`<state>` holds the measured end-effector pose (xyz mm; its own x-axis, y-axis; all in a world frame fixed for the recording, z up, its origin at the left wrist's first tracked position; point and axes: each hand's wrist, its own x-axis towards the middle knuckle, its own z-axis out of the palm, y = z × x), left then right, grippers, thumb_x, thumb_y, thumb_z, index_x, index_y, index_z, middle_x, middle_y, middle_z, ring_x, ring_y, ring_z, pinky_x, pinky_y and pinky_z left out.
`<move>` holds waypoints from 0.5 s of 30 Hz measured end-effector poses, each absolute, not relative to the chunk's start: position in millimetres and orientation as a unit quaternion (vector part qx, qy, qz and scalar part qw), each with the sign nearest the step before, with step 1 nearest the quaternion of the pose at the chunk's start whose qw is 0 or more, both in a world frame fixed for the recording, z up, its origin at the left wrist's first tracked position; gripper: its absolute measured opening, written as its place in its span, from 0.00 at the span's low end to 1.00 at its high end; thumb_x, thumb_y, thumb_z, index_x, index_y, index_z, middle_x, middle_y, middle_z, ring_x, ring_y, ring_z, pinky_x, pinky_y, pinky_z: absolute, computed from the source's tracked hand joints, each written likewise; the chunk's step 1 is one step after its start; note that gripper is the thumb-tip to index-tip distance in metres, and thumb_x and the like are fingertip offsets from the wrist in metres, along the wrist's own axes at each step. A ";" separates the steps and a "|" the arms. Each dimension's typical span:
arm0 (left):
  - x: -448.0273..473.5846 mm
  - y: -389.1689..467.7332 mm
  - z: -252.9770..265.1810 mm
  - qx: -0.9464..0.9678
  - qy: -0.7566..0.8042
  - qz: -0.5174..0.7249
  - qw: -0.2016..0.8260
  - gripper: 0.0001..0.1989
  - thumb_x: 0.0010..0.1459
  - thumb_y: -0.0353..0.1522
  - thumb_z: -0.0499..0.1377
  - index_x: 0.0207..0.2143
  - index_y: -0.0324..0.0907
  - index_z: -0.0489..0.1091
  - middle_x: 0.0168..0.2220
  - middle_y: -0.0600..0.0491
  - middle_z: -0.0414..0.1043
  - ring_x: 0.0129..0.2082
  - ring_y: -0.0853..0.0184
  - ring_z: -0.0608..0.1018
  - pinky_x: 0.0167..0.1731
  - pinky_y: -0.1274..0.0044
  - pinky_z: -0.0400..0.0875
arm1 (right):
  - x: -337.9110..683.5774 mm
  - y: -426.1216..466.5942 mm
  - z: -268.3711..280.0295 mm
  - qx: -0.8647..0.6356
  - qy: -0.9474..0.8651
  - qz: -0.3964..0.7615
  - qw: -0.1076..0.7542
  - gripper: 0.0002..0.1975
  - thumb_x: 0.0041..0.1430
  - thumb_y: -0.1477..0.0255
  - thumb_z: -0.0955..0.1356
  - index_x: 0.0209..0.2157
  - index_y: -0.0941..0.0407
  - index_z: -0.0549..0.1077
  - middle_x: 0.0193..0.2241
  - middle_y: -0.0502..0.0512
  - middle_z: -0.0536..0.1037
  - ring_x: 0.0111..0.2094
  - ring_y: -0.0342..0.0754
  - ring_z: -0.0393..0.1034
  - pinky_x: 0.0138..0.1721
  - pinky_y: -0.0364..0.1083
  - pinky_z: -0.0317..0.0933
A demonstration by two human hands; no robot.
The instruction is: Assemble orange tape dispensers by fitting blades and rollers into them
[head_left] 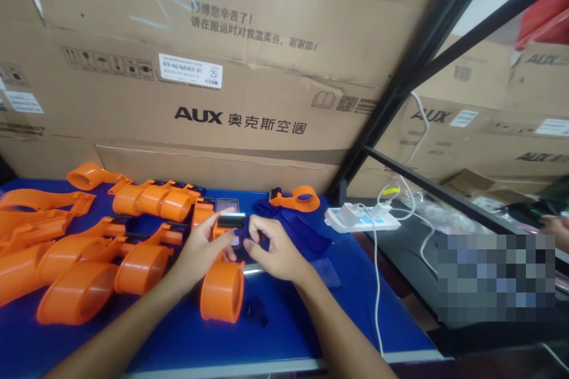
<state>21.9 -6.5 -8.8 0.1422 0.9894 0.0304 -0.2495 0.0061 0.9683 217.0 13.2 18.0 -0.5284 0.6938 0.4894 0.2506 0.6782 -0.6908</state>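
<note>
My left hand [198, 251] is closed around the handle of an orange tape dispenser [222, 293], whose round hub hangs toward me. At its far end are a black roller [231, 221] and a serrated metal edge. My right hand [278, 249] pinches a dark blue piece [245, 228] at the right side of that end; its exact shape is partly hidden by my fingers. Behind my hands lies a phone [226, 205], partly covered. Another dark blue piece [256, 312] rests on the blue table [284, 331] just right of the hub.
More orange dispensers [151, 200] crowd the left side, and one dispenser [304, 198] lies at the back. Dark blue material [306, 235] lies to the right. A white power strip [362, 219] with cables, a black metal frame [386, 95] and a large cardboard box [240, 89] border the table.
</note>
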 end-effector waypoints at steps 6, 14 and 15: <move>26.5 -14.8 -5.4 0.414 0.361 0.506 0.665 0.29 0.54 0.43 0.71 0.54 0.39 0.72 0.32 0.45 0.82 0.26 0.63 0.82 0.30 0.74 0.77 | 217.5 19.0 16.9 -0.298 -0.716 0.375 0.508 0.17 0.67 0.55 0.67 0.32 0.53 0.64 0.27 0.48 0.65 0.29 0.45 0.60 0.31 0.45 0.58; 33.3 -19.2 -13.0 0.411 0.341 0.485 0.693 0.28 0.56 0.45 0.70 0.55 0.41 0.74 0.35 0.47 0.81 0.34 0.60 0.84 0.39 0.70 0.79 | 209.3 8.8 24.1 -0.240 -0.690 0.544 0.413 0.21 0.69 0.52 0.65 0.55 0.50 0.68 0.39 0.54 0.76 0.25 0.45 0.69 0.29 0.47 0.67; 33.6 -18.6 -13.0 0.406 0.338 0.488 0.695 0.28 0.56 0.43 0.70 0.56 0.42 0.73 0.35 0.47 0.81 0.32 0.62 0.83 0.39 0.71 0.79 | 209.0 8.8 23.7 -0.241 -0.685 0.545 0.418 0.21 0.69 0.52 0.65 0.55 0.50 0.68 0.39 0.54 0.76 0.26 0.45 0.69 0.29 0.47 0.67</move>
